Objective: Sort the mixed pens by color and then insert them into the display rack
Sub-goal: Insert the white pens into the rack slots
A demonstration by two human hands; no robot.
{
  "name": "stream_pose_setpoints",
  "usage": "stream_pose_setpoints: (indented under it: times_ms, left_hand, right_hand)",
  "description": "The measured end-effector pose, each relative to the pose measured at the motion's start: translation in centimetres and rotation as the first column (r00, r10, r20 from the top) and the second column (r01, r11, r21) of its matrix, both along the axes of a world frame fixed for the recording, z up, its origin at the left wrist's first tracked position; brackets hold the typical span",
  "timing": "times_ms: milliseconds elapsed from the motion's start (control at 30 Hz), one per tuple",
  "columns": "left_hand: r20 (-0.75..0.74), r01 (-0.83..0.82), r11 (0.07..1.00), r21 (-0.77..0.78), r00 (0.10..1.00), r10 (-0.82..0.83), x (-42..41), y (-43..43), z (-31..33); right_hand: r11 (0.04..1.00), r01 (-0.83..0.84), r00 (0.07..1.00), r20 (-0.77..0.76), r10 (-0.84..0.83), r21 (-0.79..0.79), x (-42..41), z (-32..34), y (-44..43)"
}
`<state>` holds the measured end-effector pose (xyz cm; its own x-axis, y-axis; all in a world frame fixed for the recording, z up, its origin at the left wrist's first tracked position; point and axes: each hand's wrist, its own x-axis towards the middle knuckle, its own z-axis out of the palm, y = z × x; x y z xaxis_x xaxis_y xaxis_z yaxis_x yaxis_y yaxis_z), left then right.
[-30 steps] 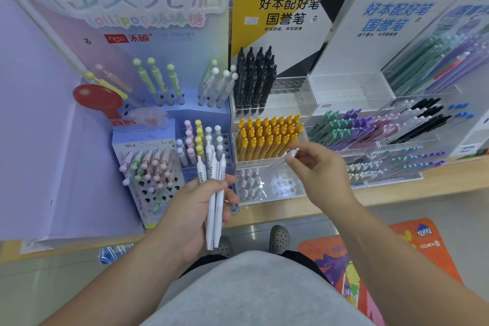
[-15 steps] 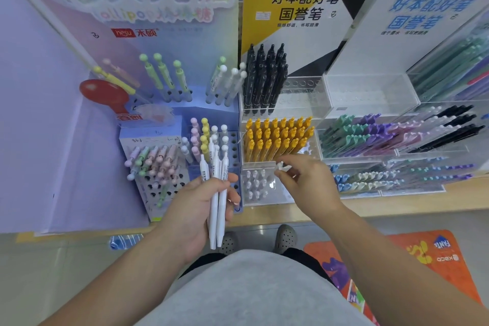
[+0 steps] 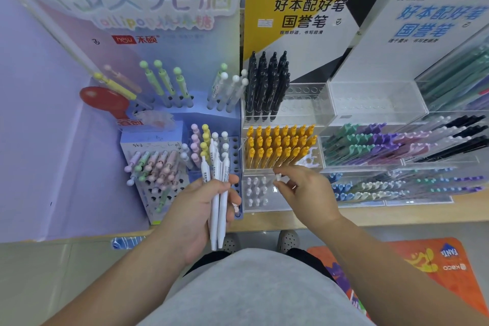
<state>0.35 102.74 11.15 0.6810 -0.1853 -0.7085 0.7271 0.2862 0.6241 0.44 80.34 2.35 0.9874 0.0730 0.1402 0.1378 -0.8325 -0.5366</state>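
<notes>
Around: yellow pens stood in rows just beyond the right hand; black pens farther off.
In the way: the bundle in the left hand hid part of the blue rack.
White pens: slim, barcode-labelled — gripped upright in the left hand.
Right hand: pinched one white pen by its top, over the clear rack.

We see a pale wooden desk carrying three stands side by side: a lavender cardboard pen display at the left, a clear acrylic tiered rack with a yellow-and-black header card in the middle, and a second clear acrylic rack with a white header card at the right.
</notes>
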Motion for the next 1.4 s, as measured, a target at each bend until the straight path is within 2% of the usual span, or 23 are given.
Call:
stream_pose_setpoints:
  times_ms: [467, 600, 700, 800, 867, 933, 1033, 1167, 1267, 1400]
  left_hand:
    - [0.018, 0.048, 0.999, -0.025, 0.999, -0.048, 0.2, 0.3, 0.5]
    - [0.048, 0.114, 0.993, -0.021, 0.992, -0.113, 0.0, 0.3, 0.8]
    - [0.077, 0.159, 0.987, -0.026, 0.985, -0.157, 0.1, 0.1, 0.9]
    - [0.105, 0.193, 0.981, -0.031, 0.976, -0.188, 0.3, -0.4, 1.0]
    - [0.125, 0.214, 0.976, -0.027, 0.97, -0.209, 0.3, -0.9, 1.0]
    - [0.147, 0.238, 0.971, -0.026, 0.962, -0.232, 0.3, -1.4, 1.1]
    - [0.187, 0.28, 0.96, -0.029, 0.945, -0.27, 0.4, -1.9, 1.3]
    - [0.21, 0.295, 0.956, 0.002, 0.934, -0.289, 0.5, -2.0, 1.1]
    - [0.175, 0.304, 0.953, 0.008, 0.938, -0.301, 0.4, -2.0, 0.9]
    - [0.075, 0.24, 0.97, -0.034, 0.969, -0.237, 0.5, -1.3, 0.3]
  right_hand:
    - [0.995, -0.002, 0.998, -0.064, -0.005, -0.103, 0.2, -1.8, 1.3]
    - [1.0, 0.015, 0.976, -0.219, -0.018, -0.015, -0.3, -0.5, 0.8]
    - [0.983, 0.154, 0.951, -0.286, -0.119, 0.103, -0.9, 1.6, 0.5]
    - [0.872, 0.334, 0.9, -0.396, -0.182, 0.358, -1.0, 4.7, 1.0]
    - [0.732, 0.404, 0.865, -0.491, -0.109, 0.549, -0.8, 7.2, 1.5]
    - [0.623, 0.419, 0.851, -0.526, -0.014, 0.661, -0.7, 9.4, 2.1]
    - [0.572, 0.383, 0.874, -0.485, 0.031, 0.726, -0.8, 11.4, 3.0]
    - [0.551, 0.402, 0.887, -0.459, -0.038, 0.731, -1.2, 11.7, 3.7]
    - [0.529, 0.436, 0.872, -0.486, -0.049, 0.728, -1.5, 11.6, 3.3]
    - [0.371, 0.532, 0.84, -0.53, -0.117, 0.761, -1.6, 11.5, 1.1]
